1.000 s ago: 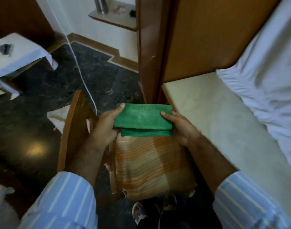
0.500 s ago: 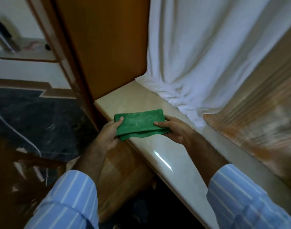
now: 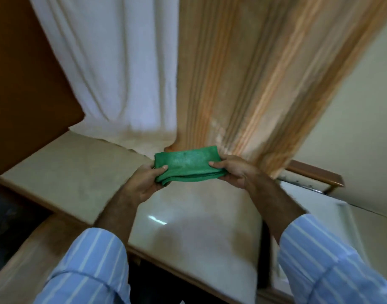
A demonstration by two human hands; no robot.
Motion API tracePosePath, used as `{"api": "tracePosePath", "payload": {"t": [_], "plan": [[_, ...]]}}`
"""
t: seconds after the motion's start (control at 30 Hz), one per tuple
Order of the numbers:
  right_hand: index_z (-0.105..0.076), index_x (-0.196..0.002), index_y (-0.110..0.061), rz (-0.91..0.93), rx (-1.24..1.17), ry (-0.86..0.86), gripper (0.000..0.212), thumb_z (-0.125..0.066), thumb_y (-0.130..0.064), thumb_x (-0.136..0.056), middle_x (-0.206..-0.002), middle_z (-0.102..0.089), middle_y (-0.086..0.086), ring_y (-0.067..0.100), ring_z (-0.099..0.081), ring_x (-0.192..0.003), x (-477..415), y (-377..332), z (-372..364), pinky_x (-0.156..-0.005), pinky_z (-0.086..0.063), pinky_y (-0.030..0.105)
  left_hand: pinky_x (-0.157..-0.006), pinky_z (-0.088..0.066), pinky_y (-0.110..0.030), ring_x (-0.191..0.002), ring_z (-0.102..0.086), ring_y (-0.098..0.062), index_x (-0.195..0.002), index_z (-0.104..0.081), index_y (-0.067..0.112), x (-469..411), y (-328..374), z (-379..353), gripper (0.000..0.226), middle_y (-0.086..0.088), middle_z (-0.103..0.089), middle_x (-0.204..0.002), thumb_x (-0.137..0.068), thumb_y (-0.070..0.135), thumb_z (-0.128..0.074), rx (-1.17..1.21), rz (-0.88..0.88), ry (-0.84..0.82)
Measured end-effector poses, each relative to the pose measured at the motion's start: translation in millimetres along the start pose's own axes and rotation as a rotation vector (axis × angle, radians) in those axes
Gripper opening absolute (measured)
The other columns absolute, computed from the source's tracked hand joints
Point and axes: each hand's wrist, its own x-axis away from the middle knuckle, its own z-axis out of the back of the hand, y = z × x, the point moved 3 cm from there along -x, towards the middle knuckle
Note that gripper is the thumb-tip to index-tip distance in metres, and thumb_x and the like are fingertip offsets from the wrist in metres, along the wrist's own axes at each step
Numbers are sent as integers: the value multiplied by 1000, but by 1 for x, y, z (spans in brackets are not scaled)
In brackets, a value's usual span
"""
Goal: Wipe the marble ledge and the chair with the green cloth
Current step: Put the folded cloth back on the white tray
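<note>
Here the green cloth (image 3: 187,165) is folded into a flat pad and held up above the marble ledge (image 3: 74,172) — not touching it. The left hand (image 3: 142,183) grips its left end, thumb on top, and the right hand (image 3: 234,172) grips the right end likewise. Behind, a white curtain (image 3: 113,69) and a striped orange curtain (image 3: 243,80) hang down to the ledge.

both arms are reaching forward, left hand (image 3: 144,183) and right hand (image 3: 233,172) pinching closed, thumbs on top.
</note>
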Motion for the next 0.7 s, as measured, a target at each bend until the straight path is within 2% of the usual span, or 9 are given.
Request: {"api": "tracePosePath", "payload": {"t": [0.07,0.17,0.3,0.43,0.6,0.7], "plan": [[-61,-142,1,8,10,46,40,-59,4,-102,-129,-72,16,28,-68,-116,25,0,52,-111,-53,40,-61,-58,-26,-81,-67,-18,-117,-63,6,-8,-19,-48,22,-9,-70,-98,-99,1,-53,-29,16,-59],[-72,-128,-9,27,92,127,30,-68,-4,-99,-126,-76,11,25,-72,-116,66,5,131,-108,-56,42,-59,-57,-27,-77,-71,-16,-113,-66,6,-21,-51,-119,20,-7,-75,-94,-97,1,-57,-50,34,-121],[-77,-118,-4,26,162,344,31,-83,-9,-88,-111,-82,10,18,-78,-92,118,24,219,-79,-65,27,-60,-58,-30,-81,-74,-20,-119,-66,3,-32,-91,-194,25,-11,-76,-100,-94,2,-62,-113,36,-184],[-80,-93,-7,-2,289,523,23,-92,-21,-79,-87,-80,6,12,-76,-71,160,51,281,-58,-60,19,-63,-60,-32,-84,-74,-24,-118,-67,2,-26,-133,-250,25,-16,-74,-104,-94,6,-65,-201,30,-161],[-78,-87,-8,-55,323,658,20,-93,-19,-79,-89,-79,10,17,-75,-69,195,89,330,-53,-59,19,-72,-61,-39,-96,-71,-34,-118,-65,0,-17,-177,-297,26,-20,-71,-109,-93,7,-66,-304,81,-141],[-76,-79,-12,-122,357,723,19,-94,-18,-78,-86,-78,10,18,-75,-66,209,111,349,-52,-62,23,-69,-62,-38,-92,-72,-29,-108,-68,9,-9,-202,-313,16,-15,-73,-106,-92,8,-67,-372,150,-184]]}}
